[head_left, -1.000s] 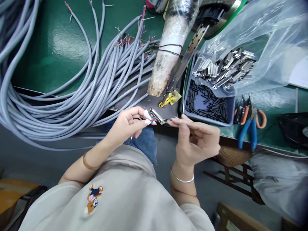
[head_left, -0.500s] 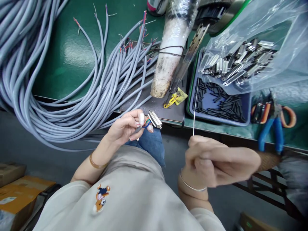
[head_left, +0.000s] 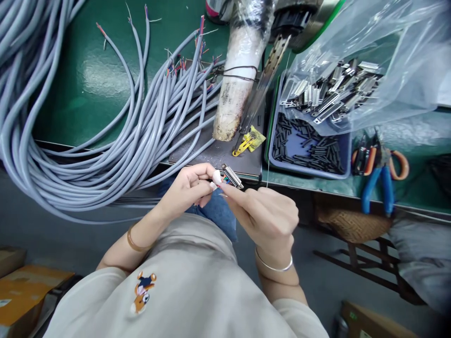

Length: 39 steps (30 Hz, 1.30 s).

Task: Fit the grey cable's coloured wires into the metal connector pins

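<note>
My left hand (head_left: 192, 188), fingers closed with white covers on some fingertips, grips a cable end at its coloured wires (head_left: 226, 180). These wires run to a metal multi-pin connector (head_left: 233, 177) just beyond the fingertips. My right hand (head_left: 262, 211) has come up against them, index finger and thumb reaching to the wires beside the left fingertips. From behind its knuckles a thin silvery strand, looking like solder wire (head_left: 268, 169), rises toward the blue tray. What lies between the right fingertips is too small to make out.
Grey cables (head_left: 141, 141) with stripped ends spread over the green table (head_left: 95, 75). A plastic-wrapped white tube (head_left: 232, 94) lies beside a perforated metal piece (head_left: 275, 56). A blue tray (head_left: 310, 171) holds black sleeves and a bag of connectors (head_left: 338, 89). Pliers (head_left: 378, 173) lie right.
My right hand has moved left from beside the tray to the wires at my left hand. My left hand still holds the cable end, and the connector is slightly turned. The whole view has shifted slightly.
</note>
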Tool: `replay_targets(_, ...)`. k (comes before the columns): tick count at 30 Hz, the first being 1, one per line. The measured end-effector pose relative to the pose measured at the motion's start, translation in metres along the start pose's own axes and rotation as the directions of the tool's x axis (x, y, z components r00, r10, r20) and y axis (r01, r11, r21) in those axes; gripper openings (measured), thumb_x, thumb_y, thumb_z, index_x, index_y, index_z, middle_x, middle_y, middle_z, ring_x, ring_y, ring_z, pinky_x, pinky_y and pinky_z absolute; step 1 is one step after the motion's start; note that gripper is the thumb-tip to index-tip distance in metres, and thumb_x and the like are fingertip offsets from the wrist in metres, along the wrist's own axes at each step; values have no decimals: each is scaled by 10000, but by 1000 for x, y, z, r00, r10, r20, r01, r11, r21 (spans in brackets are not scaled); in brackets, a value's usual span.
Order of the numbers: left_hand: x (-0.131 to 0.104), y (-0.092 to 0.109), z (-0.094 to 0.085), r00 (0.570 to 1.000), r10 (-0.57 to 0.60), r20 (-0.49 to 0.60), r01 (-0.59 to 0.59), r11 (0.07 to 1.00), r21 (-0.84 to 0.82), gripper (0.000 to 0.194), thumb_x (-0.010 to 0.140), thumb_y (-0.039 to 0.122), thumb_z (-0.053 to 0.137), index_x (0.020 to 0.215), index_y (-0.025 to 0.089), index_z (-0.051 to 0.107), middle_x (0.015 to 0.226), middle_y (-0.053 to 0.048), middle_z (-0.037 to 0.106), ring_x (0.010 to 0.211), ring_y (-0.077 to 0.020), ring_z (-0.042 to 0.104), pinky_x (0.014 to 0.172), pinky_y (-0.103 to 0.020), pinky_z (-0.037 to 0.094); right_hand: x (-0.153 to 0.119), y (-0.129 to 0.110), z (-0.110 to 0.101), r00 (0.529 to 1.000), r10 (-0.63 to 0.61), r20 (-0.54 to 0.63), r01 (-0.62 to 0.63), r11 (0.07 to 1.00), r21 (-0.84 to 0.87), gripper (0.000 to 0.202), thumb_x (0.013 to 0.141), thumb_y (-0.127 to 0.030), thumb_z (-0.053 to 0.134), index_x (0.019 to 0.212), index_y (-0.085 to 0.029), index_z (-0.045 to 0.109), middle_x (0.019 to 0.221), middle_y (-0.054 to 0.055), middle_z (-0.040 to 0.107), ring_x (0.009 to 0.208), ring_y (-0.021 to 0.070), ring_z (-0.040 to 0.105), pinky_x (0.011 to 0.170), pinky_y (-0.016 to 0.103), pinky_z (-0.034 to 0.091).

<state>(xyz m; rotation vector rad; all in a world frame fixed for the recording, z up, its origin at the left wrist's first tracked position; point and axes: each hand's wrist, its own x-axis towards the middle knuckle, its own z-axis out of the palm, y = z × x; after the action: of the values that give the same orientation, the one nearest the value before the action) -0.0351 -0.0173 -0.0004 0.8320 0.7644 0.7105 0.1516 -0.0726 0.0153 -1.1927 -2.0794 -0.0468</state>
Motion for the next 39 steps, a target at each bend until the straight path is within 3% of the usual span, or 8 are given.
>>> replay_targets(5, -2, -4, 6, 993, 102, -53, -94, 986, 136, 234, 762, 263, 840, 884, 159, 670, 631, 57, 590, 475, -39, 449, 472, -171, 361, 5, 3, 2, 994, 111, 6, -111, 994, -8, 74, 984, -174, 698, 1022, -236, 708, 600, -81, 614, 469, 70, 470, 529, 248, 374)
replay_targets(12, -7, -14, 14, 944, 276, -179, -211, 925, 315, 293, 790, 405, 895, 865, 161, 752, 769, -29, 718, 602, -101, 569, 540, -218, 455, -3, 4, 3, 905, 418, 72, -421, 863, 281, 70, 986, -213, 680, 923, -238, 696, 571, -110, 496, 425, 48, 398, 454, 202, 333)
replay_targets(16, -5, -8, 14, 960, 212, -181, -160, 952, 262, 334, 756, 419, 920, 823, 148, 737, 701, -6, 678, 535, -71, 499, 498, -206, 412, -3, 9, -2, 960, 278, -29, -269, 948, 167, 209, 970, -182, 710, 1140, -294, 761, 645, -81, 663, 458, 71, 476, 501, 230, 399)
replay_targets(20, -4, -3, 14, 973, 174, -149, -144, 971, 192, 343, 733, 392, 931, 810, 134, 719, 666, 16, 641, 491, -44, 445, 456, -188, 362, 1, 15, -1, 998, 34, 51, -33, 999, -9, 183, 1001, -163, 679, 1151, -250, 739, 655, -58, 716, 482, 82, 556, 539, 255, 409)
replay_targets(25, -6, -4, 17, 965, 185, -187, -153, 972, 176, 308, 736, 363, 910, 786, 145, 699, 711, -4, 675, 498, -46, 478, 456, -184, 387, -2, 13, 4, 991, 134, -26, -134, 991, 3, 74, 1011, -230, 683, 938, -233, 696, 720, -30, 752, 482, 76, 578, 504, 239, 426)
replay_targets(28, -5, -3, 17, 944, 215, -249, -179, 971, 158, 264, 753, 324, 882, 781, 155, 681, 705, -4, 680, 466, -36, 454, 433, -180, 365, -4, 11, 4, 897, 341, -281, -293, 935, 198, 94, 1010, -314, 678, 955, -248, 715, 654, -48, 651, 404, 73, 466, 404, 242, 354)
replay_targets(32, -2, 2, 12, 945, 205, -255, -173, 975, 142, 242, 775, 312, 856, 775, 167, 661, 629, 14, 644, 400, -41, 453, 391, -184, 345, -8, 12, 8, 746, 405, -529, -234, 903, 361, 179, 986, -315, 707, 1160, -275, 699, 649, -69, 620, 393, 98, 530, 359, 231, 361)
replay_targets(39, 6, 6, 13, 947, 215, -239, -175, 968, 179, 262, 766, 311, 871, 766, 165, 654, 545, 61, 548, 401, -25, 392, 389, -168, 284, -13, 18, 29, 911, 325, -253, -254, 927, 277, 159, 926, -117, 734, 1000, -247, 680, 1009, 39, 828, 929, 205, 816, 808, 349, 668)
